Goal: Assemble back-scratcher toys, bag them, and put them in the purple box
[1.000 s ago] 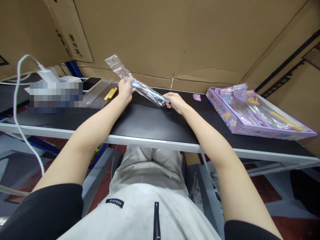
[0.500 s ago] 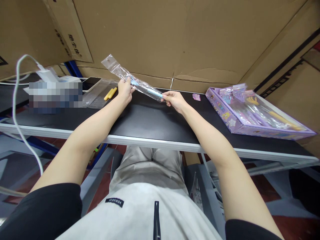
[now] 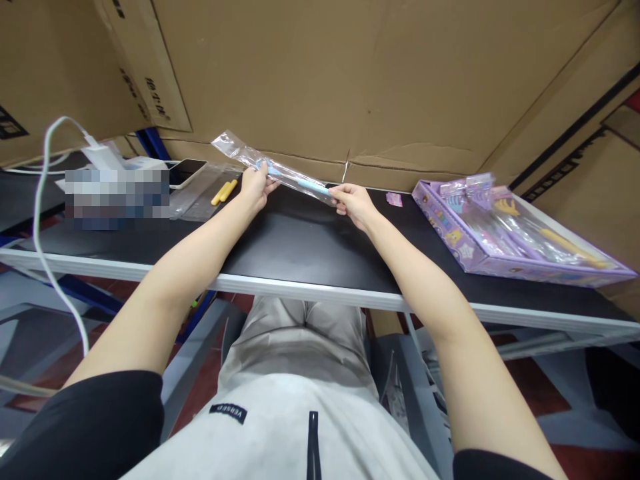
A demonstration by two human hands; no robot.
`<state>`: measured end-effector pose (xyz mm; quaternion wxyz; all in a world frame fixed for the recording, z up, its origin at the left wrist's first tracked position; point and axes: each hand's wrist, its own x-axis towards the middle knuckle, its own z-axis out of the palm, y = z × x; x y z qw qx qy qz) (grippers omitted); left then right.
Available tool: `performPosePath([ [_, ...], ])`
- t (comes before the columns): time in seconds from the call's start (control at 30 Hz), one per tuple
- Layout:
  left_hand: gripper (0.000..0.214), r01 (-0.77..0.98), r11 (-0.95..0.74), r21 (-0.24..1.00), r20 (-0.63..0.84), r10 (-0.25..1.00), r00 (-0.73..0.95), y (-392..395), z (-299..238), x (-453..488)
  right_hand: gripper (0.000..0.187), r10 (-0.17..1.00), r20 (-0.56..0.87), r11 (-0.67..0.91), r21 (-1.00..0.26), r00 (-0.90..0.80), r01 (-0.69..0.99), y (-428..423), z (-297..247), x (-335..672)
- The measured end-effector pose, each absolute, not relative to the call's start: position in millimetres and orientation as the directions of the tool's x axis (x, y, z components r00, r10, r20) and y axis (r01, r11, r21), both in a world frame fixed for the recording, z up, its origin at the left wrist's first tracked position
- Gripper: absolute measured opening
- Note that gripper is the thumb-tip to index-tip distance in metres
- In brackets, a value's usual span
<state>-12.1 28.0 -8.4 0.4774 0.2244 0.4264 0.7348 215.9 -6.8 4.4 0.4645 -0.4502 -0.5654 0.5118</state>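
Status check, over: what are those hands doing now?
Left hand grips clear bag mid-length, right hand pinches its end. Blue stick inside, held over black table. Nothing in the way; purple box off right.

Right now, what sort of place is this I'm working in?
Probably a warehouse packing bench: cardboard cartons behind the black table, a purple box of bagged items, and the left hand and right hand holding a clear sleeve.

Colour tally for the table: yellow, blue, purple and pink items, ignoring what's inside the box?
Yellow sticks: 2
Blue stick in clear bag: 1
Purple box: 1
Pink tag: 1
Total: 5
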Motion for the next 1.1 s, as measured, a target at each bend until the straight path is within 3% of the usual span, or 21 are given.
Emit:
performPosePath([
  [0.47,0.020,-0.495,-0.139,0.857,-0.077,0.917,-0.392,27.3,-9.5,-9.0,0.035,0.976,0.089,0.101,-0.994,-0.201,0.052,-2.7,-2.2,213.5],
  [0.83,0.015,-0.516,-0.156,0.842,-0.024,0.945,-0.326,25.2,-16.2,0.9,0.035,0.990,0.040,0.048,-0.997,-0.135,0.058,-11.7,-0.9,201.5],
  [1.1,0.016,-0.520,-0.185,0.834,-0.009,0.938,-0.347,20.9,-10.1,-0.1,0.028,0.944,0.047,0.069,-0.996,-0.328,0.056,-11.6,4.3,205.7],
])
